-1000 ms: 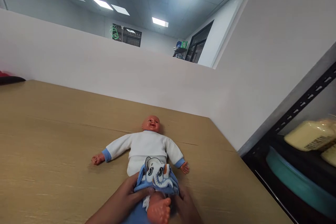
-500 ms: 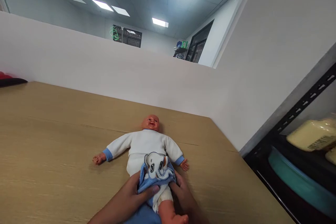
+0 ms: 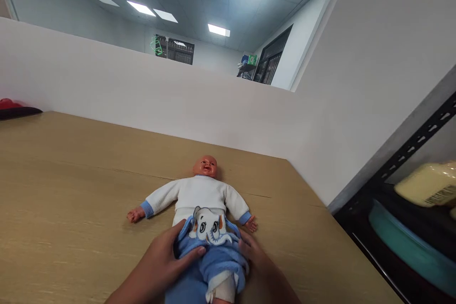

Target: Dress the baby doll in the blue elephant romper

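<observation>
A baby doll (image 3: 201, 194) in a white top with blue cuffs lies on its back on the wooden table, head away from me and arms spread. Blue pants (image 3: 213, 251) with an elephant face on the front cover its hips and upper legs. My left hand (image 3: 171, 251) grips the pants at the left side, thumb over the front. On the opposite side my right hand (image 3: 254, 256) is closed on the pants' edge, its fingers partly hidden. Part of one leg shows below the bunched cloth at the bottom edge.
A low white wall (image 3: 160, 99) runs behind the table (image 3: 71, 190). To the right stands a black metal shelf (image 3: 402, 152) with a pale yellow package (image 3: 427, 185) and a teal basin (image 3: 402, 237). Something red and black (image 3: 16, 109) lies at the far left.
The pants' front has been spread flatter across the doll, showing the elephant face more fully. Blue cloth now covers more of the leg, and my hands have moved slightly farther apart.
</observation>
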The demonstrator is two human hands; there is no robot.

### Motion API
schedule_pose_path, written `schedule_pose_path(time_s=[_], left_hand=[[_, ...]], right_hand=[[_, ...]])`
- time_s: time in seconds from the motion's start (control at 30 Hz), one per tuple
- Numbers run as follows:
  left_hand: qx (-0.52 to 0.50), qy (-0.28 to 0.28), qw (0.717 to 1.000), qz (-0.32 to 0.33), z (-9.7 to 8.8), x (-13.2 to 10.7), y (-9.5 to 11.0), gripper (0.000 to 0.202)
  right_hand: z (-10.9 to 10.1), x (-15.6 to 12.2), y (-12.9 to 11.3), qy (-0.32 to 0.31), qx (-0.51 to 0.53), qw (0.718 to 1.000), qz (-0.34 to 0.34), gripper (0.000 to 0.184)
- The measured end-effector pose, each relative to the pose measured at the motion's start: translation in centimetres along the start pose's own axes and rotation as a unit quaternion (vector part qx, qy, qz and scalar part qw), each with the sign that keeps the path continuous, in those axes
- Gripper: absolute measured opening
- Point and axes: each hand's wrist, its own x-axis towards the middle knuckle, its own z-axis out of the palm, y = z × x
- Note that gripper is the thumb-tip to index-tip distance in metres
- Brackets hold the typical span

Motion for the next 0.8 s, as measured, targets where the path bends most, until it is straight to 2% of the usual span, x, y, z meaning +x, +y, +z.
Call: schedule_pose_path(time_s=[0.07,0.17,0.33,0.47,0.53,0.67,0.8], left_hand=[[0.007,-0.020,0.999,-0.032,-1.0,-0.2,-1.4,0.093],[-0.014,-0.055,0.998,-0.029,-2.2,-0.3,-2.8,0.088],[-0.042,-0.002,0.998,0.051,-2.4,1.1,-2.9,0.069],[-0.048,0.058,0.997,0.023,-1.9,3.7,-2.5,0.065],[-0.051,0.084,0.995,0.031,-1.8,5.3,-2.5,0.061],[-0.079,0.074,0.992,0.065,-1.8,7.3,-2.5,0.054],[-0.063,0.057,0.994,0.068,-1.9,7.0,-2.6,0.049]], right_hand=[[0.4,0.7,0.4,0.014,0.005,1.000,-0.007,0.064],[0.5,2.2,0.7,0.040,-0.045,0.997,-0.041,0.051],[0.6,5.5,0.7,0.117,-0.122,0.983,-0.076,0.056],[1.1,8.3,0.2,0.144,-0.152,0.974,-0.085,0.055],[1.4,9.4,-0.1,0.156,-0.166,0.969,-0.090,0.056],[2.0,10.0,0.0,0.184,-0.191,0.958,-0.106,0.056],[2.3,9.2,0.7,0.224,-0.205,0.945,-0.122,0.055]])
